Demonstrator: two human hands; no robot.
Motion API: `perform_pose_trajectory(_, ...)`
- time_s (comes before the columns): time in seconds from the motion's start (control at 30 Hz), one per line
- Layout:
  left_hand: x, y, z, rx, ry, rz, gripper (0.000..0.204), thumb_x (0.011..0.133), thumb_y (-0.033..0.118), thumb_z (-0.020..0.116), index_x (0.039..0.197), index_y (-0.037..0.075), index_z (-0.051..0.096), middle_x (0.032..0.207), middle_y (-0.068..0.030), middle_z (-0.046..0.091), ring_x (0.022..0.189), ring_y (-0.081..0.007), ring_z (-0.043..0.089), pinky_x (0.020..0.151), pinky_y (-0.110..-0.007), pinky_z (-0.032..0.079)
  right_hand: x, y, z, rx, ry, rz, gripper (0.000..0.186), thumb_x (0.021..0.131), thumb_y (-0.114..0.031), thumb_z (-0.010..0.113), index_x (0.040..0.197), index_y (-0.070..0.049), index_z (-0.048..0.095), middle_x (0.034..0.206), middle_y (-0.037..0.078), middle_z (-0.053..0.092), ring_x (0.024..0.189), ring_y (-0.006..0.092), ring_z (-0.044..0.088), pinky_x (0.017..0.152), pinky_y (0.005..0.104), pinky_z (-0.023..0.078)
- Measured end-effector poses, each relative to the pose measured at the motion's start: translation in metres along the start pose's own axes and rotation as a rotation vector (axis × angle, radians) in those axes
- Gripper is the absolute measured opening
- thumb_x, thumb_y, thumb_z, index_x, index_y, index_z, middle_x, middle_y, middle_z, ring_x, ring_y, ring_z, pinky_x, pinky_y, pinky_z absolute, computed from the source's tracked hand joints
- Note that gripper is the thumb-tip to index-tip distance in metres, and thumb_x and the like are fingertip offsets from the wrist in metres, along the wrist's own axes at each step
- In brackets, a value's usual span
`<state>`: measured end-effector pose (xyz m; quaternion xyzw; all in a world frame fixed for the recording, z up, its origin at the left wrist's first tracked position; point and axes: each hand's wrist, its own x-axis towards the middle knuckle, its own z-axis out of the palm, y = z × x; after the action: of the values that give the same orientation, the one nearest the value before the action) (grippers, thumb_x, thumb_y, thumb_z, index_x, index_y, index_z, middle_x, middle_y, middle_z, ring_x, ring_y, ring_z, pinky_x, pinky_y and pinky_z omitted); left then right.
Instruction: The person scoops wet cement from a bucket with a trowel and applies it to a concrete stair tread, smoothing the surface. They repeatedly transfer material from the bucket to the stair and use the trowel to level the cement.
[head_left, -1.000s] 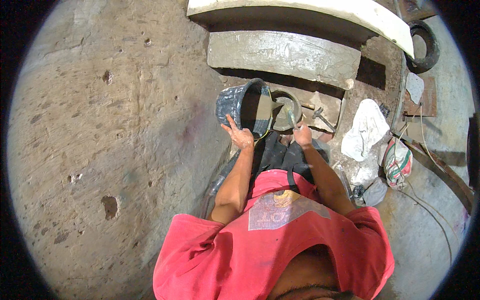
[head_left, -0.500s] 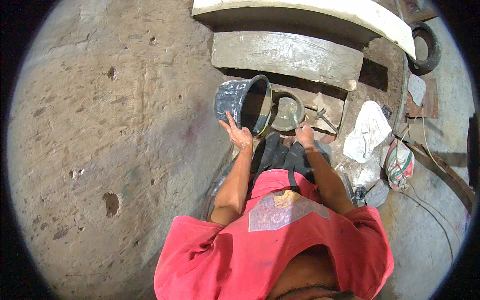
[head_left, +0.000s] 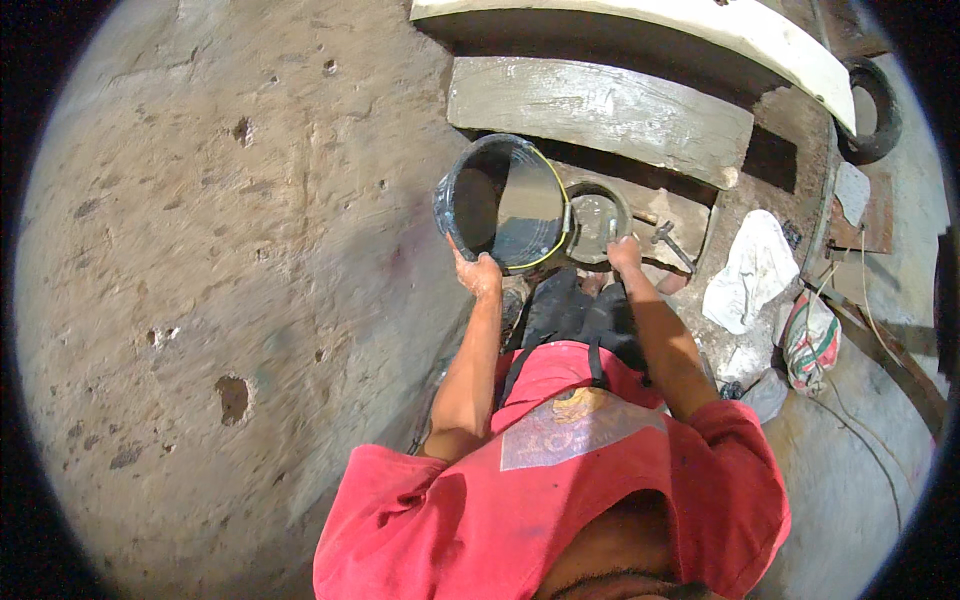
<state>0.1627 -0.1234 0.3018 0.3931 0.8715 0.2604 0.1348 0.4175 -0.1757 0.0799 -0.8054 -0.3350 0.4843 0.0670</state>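
My left hand [head_left: 479, 273] grips the near side of a black bucket [head_left: 450, 212] with a yellow rim line or handle. The bucket's mouth faces up toward me, and greyish liquid shows inside. Right beside it, almost touching, sits a smaller round grey basin [head_left: 620, 205] with wet grey material in it. My right hand [head_left: 624, 253] is closed at the basin's near edge, around a short pale stick-like tool [head_left: 612, 229] that points into the basin. Most of that tool is hidden, so its kind is unclear.
Right of the basin lie a hammer [head_left: 674, 246] and a wooden handle [head_left: 645, 217]. Beyond stands a plastered ledge [head_left: 600, 108] under a white curved slab [head_left: 640, 18]. A pitted wall [head_left: 230, 300] fills the left. At right are a white cloth [head_left: 750, 272], a sack [head_left: 811, 343] and a tyre [head_left: 885, 110].
The bucket has turned from tilted sideways toward the basin to mouth up, and my left hand has shifted to its near side. Less of the tool shows by my right hand.
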Motion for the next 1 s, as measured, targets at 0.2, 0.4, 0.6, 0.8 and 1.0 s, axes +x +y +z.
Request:
perform_pose_trajectory(0.2,0.014,-0.020,-0.023,-0.173,-0.074,-0.357,0.051,0.075,0.001,0.060,0.126,-0.001,0.064,0.112,-0.0207,0.072,0.103,-0.0367,0.069,0.093,-0.044,0.052,0.008,-0.015,0.000,-0.044,0.038,-0.057,0.038,0.086,-0.028,0.062,0.107,0.002,0.072,0.107,0.029,0.071,0.105,0.0461,0.067,0.092,0.0513,0.053)
perform_pose_trajectory(0.4,0.024,-0.081,-0.028,-0.287,0.076,-0.174,0.050,0.076,-0.002,0.060,0.125,-0.003,0.063,0.110,-0.0197,0.072,0.098,-0.0357,0.070,0.092,-0.042,0.052,-0.018,-0.004,-0.020,0.005,0.030,-0.084,0.047,0.083,-0.025,0.068,0.123,0.000,0.066,0.113,0.027,0.071,0.111,0.0412,0.067,0.097,0.0497,0.051)
perform_pose_trajectory(0.6,0.007,-0.117,-0.068,-0.004,0.116,-0.238,0.093,0.076,-0.006,0.063,0.161,0.016,0.032,0.126,-0.0350,0.063,0.115,-0.0510,0.061,0.103,-0.050,0.045,-0.045,0.047,-0.053,-0.218,0.104,-0.012,0.045,0.083,-0.024,0.067,0.125,-0.006,0.067,0.113,0.026,0.071,0.112,0.0415,0.067,0.097,0.0476,0.051)
perform_pose_trajectory(0.8,-0.036,-0.114,-0.112,0.004,0.297,-0.093,0.092,0.076,-0.014,0.061,0.160,0.011,0.032,0.156,-0.0286,0.041,0.144,-0.0439,0.041,0.116,-0.046,0.037,-0.049,0.089,-0.107,-0.321,0.079,-0.051,0.041,0.082,-0.022,0.066,0.121,-0.008,0.070,0.113,0.026,0.071,0.111,0.0401,0.068,0.096,0.0463,0.052)
perform_pose_trajectory(1.0,-0.077,-0.099,-0.132,0.003,0.430,0.046,0.091,0.075,-0.014,0.059,0.159,0.014,0.035,0.162,-0.0235,0.034,0.149,-0.0415,0.032,0.119,-0.044,0.034,-0.037,0.103,-0.161,-0.268,0.104,-0.280,0.046,0.082,-0.024,0.067,0.121,0.000,0.067,0.106,0.028,0.072,0.103,0.0432,0.069,0.091,0.0488,0.053)
